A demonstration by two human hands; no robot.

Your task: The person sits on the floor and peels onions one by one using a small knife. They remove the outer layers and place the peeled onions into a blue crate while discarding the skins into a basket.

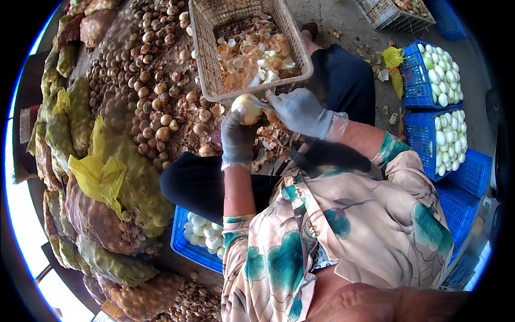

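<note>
My left hand (238, 139), in a grey work glove, holds a yellow onion (248, 110) near the front rim of a dirty plastic crate (197, 60). In my right hand (301, 112), also gloved, is a small knife (260, 104); its blade lies against the onion's upper side. The knife's handle is mostly hidden by my fingers. Whether the blade has cut into the onion I cannot tell. Onion skins and pale peelings (257, 60) lie inside the crate.
Unpeeled onions (149, 96) cover the floor at left, beside full mesh sacks (141, 181). Peeled onions fill a blue crate (197, 257) by my left leg. At right, more peeled onions fill two blue crates (416, 86). A whitish crate (386, 20) stands at the top right.
</note>
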